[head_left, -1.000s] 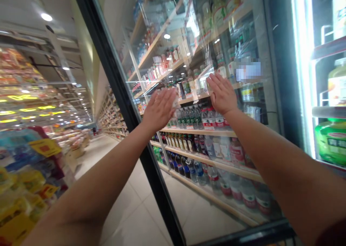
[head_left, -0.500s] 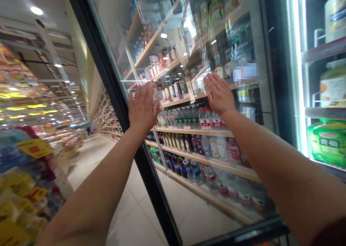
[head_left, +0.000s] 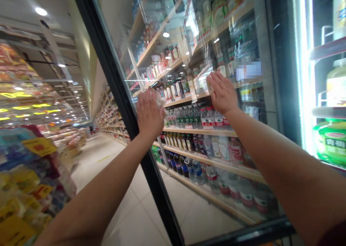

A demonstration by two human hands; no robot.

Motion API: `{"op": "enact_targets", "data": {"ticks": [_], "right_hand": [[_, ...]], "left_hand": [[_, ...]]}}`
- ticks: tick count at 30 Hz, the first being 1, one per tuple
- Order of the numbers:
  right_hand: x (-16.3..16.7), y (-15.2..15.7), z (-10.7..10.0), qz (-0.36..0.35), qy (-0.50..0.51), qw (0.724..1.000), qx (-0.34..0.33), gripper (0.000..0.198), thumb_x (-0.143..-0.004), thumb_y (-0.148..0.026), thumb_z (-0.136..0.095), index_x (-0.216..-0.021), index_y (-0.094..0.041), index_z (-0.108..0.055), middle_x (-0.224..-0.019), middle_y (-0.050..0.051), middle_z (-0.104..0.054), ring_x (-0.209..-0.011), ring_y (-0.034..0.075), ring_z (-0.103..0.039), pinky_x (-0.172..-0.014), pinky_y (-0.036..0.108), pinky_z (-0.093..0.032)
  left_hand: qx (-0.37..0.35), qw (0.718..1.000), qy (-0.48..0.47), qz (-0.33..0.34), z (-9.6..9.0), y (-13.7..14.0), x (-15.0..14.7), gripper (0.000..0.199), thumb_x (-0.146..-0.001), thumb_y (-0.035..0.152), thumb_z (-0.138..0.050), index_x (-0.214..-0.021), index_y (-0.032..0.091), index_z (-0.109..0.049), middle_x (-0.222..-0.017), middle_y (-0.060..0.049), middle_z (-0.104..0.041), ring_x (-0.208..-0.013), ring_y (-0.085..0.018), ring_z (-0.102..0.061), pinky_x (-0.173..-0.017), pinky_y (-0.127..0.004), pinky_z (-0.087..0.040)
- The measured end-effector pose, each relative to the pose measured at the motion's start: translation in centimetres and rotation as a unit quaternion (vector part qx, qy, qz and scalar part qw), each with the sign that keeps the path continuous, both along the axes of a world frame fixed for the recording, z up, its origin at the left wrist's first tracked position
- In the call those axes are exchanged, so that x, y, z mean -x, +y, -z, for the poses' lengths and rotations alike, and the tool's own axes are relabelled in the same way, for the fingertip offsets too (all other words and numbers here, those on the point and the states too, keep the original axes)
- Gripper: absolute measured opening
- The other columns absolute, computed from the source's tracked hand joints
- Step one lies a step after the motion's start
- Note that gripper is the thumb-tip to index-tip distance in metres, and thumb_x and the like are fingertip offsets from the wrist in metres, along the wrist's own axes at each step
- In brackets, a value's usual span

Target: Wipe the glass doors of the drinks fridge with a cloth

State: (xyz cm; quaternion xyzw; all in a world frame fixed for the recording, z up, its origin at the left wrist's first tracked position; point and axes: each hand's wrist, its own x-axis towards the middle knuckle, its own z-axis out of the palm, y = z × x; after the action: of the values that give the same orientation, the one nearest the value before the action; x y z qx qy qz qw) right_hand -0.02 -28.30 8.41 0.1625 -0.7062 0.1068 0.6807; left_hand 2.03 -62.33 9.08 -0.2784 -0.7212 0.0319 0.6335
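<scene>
Dark sleeve (head_left: pixel 337 236), bare arms (head_left: pixel 115 177)

From my seat, I get just a scrap of the sleeve in the bottom right corner of the head view: deep maroon, almost black. Both arms show bare to me, thick at the near end and tapering to slim wrists. The left hand (head_left: pixel 150 113) and right hand (head_left: pixel 223 93) are bare too, with slender, round-tipped fingers (head_left: pixel 218 80).
</scene>
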Motion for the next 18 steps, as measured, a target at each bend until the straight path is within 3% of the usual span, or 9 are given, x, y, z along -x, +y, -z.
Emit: {"op": "enact_targets", "data": {"ticks": [3,5,7,10,12,13,14,16,18], "right_hand": [[-0.1,0.1,0.0,0.003,0.0,1.0,0.001,0.072,-0.093,-0.016,-0.046,-0.164,-0.023,-0.047,-0.172,0.004,-0.042,-0.164,0.027,-0.036,-0.138,0.057,-0.03],[-0.2,0.1,0.0,0.004,0.004,1.0,0.002,0.072,-0.093,-0.017,-0.046,-0.165,-0.024,-0.047,-0.172,0.004,-0.043,-0.164,0.027,-0.035,-0.138,0.057,-0.03],[-0.3,0.1,0.0,0.003,0.004,1.0,0.0,0.072,-0.094,-0.017,-0.046,-0.165,-0.025,-0.045,-0.173,0.003,-0.042,-0.165,0.027,-0.034,-0.138,0.057,-0.029],[-0.3,0.1,0.0,0.003,0.002,1.0,0.0,0.072,-0.093,-0.017,-0.046,-0.165,-0.023,-0.046,-0.173,0.004,-0.042,-0.165,0.027,-0.034,-0.137,0.058,-0.03],[-0.3,0.1,0.0,0.003,0.0,1.0,0.001,0.071,-0.093,-0.017,-0.046,-0.164,-0.022,-0.047,-0.173,0.004,-0.042,-0.165,0.027,-0.034,-0.137,0.058,-0.031],[-0.3,0.1,0.0,0.002,-0.001,1.0,0.002,0.071,-0.093,-0.017,-0.046,-0.164,-0.023,-0.047,-0.173,0.004,-0.042,-0.165,0.027,-0.034,-0.137,0.058,-0.031],[-0.4,0.1,0.0,0.001,-0.001,1.0,0.002,0.071,-0.093,-0.017,-0.046,-0.165,-0.023,-0.046,-0.173,0.004,-0.042,-0.165,0.027,-0.034,-0.137,0.059,-0.03],[-0.5,0.0,-0.1,0.003,-0.003,1.0,0.002,0.071,-0.094,-0.017,-0.046,-0.165,-0.023,-0.046,-0.173,0.004,-0.041,-0.165,0.027,-0.034,-0.138,0.059,-0.03],[-0.7,-0.1,-0.1,0.01,-0.002,1.0,0.004,0.071,-0.094,-0.017,-0.045,-0.165,-0.023,-0.046,-0.173,0.004,-0.042,-0.165,0.027,-0.035,-0.137,0.058,-0.03]], "left_hand": [[0.142,0.988,-0.047,0.028,0.9,1.7,0.2,0.07,-0.107,0.045,-0.047,-0.171,0.024,-0.031,-0.174,-0.006,-0.037,-0.165,-0.024,-0.028,-0.138,-0.045,-0.025],[0.165,0.984,-0.057,0.037,-1.2,2.3,0.3,0.066,-0.107,0.047,-0.045,-0.169,0.027,-0.037,-0.173,-0.001,-0.039,-0.164,-0.022,-0.028,-0.139,-0.044,-0.02],[0.096,0.994,-0.043,0.034,-4.6,2.5,0.5,0.066,-0.11,0.041,-0.037,-0.171,0.019,-0.031,-0.177,-0.005,-0.028,-0.169,-0.026,-0.011,-0.14,-0.054,-0.004],[-0.06,0.998,-0.018,0.021,-7.8,2.9,0.9,0.069,-0.11,0.038,-0.034,-0.171,0.008,-0.021,-0.18,-0.012,-0.017,-0.168,-0.034,0.0,-0.138,-0.063,0.0],[-0.048,0.999,-0.012,0.021,-6.3,3.7,1.0,0.07,-0.11,0.034,-0.035,-0.17,0.002,-0.019,-0.179,-0.019,-0.013,-0.168,-0.038,0.001,-0.137,-0.067,-0.002],[-0.01,1.0,-0.013,0.024,-4.7,4.3,0.8,0.07,-0.109,0.033,-0.037,-0.17,0.003,-0.02,-0.179,-0.02,-0.014,-0.168,-0.037,-0.001,-0.138,-0.066,-0.005],[0.09,0.995,-0.016,0.035,-2.8,4.9,0.6,0.071,-0.109,0.032,-0.036,-0.17,0.001,-0.018,-0.178,-0.024,-0.013,-0.168,-0.039,-0.002,-0.136,-0.069,-0.006],[0.244,0.968,-0.034,0.051,0.4,5.8,0.0,0.069,-0.108,0.041,-0.048,-0.171,0.02,-0.03,-0.177,-0.008,-0.031,-0.167,-0.026,-0.02,-0.14,-0.05,-0.019],[0.33,0.941,-0.043,0.059,1.4,5.9,-0.6,0.061,-0.105,0.048,-0.056,-0.164,0.038,-0.043,-0.17,0.009,-0.044,-0.161,-0.015,-0.034,-0.138,-0.035,-0.025]]}}
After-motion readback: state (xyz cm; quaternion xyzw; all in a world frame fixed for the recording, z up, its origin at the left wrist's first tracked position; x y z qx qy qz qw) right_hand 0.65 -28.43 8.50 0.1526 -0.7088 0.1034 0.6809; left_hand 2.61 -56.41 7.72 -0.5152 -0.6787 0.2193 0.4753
